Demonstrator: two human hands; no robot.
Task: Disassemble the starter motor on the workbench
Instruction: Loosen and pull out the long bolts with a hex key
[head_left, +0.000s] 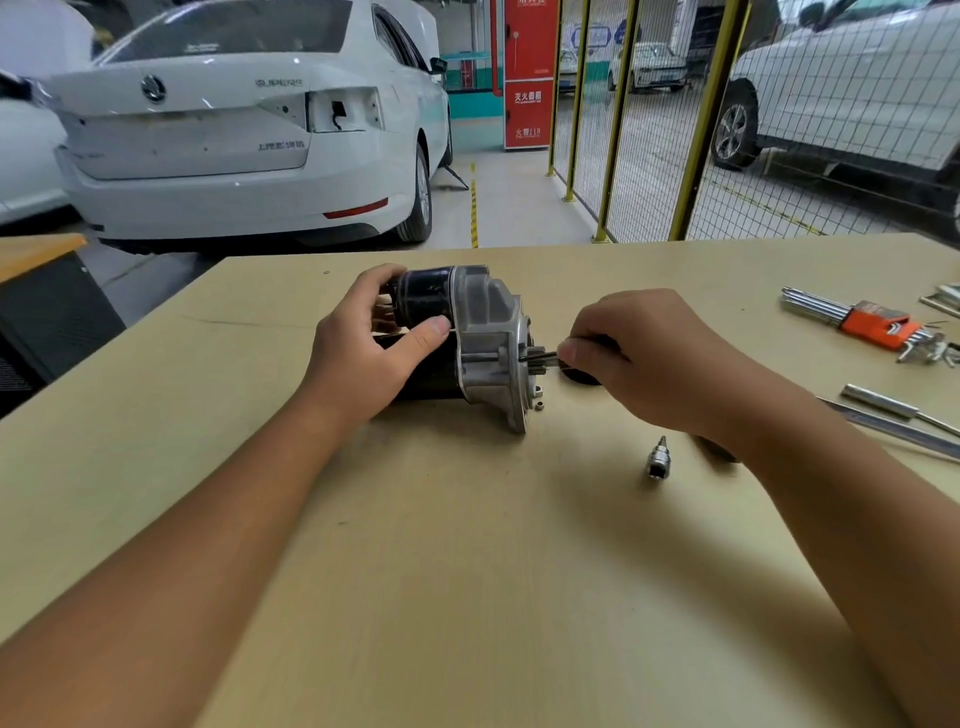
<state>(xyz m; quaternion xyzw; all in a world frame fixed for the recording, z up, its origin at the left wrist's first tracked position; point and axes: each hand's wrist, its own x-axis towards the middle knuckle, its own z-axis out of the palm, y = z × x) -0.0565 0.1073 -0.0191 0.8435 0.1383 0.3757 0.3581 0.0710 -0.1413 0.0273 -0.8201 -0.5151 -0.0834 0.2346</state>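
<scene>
Workbench: left hand grips starter motor; right hand pinches, seemingly, a bolt.

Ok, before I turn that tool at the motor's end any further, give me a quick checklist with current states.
1. Starter motor lies steady on the workbench: ok.
2. Left hand grips the black body: ok.
3. Right hand pinches the thin tool, tip at the silver end housing: ok.
4. Tip seated in a fastener: cannot tell, too small.
5. Loose socket bit lies apart from the motor, near the right forearm: ok.
6. Hex key set within view on the right: ok.
</scene>
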